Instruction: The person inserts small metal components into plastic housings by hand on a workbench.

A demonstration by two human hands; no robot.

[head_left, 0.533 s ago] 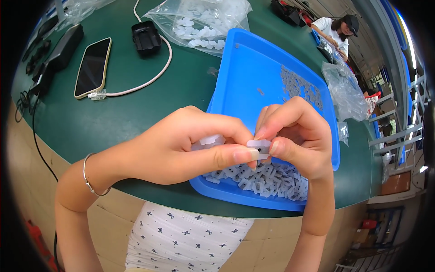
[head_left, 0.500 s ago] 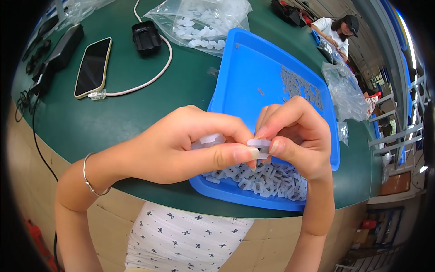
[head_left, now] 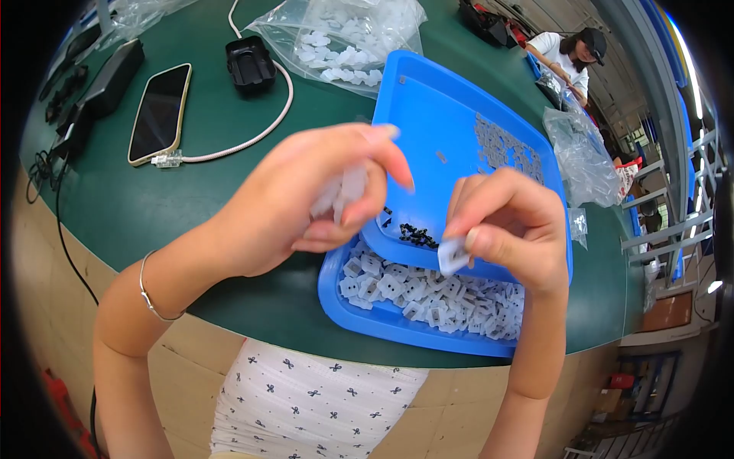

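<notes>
Between the thumb and forefinger of my right hand (head_left: 514, 229) is a small white plastic piece (head_left: 453, 257), held above the near edge of the upper blue tray (head_left: 420, 107). My left hand (head_left: 298, 195) is curled around several translucent white plastic pieces (head_left: 342, 191), its index finger stretched out and slightly blurred. Below both hands, a lower blue tray (head_left: 334, 315) holds a heap of white pieces (head_left: 428, 294), many with dark spots. Small black parts (head_left: 417, 236) lie in the upper tray's near corner, and small grey parts (head_left: 508, 145) spread over its far right side.
A phone (head_left: 159, 115) with a cable, a black case (head_left: 250, 65) and a black power adapter (head_left: 115, 76) lie on the green table (head_left: 222, 183). A clear bag of white pieces (head_left: 344, 46) is behind the tray. Another person (head_left: 569, 61) sits at the far right.
My hands have parted: the left moved up and left, the right stays at the tray with the white piece in its pinch. The black parts now show.
</notes>
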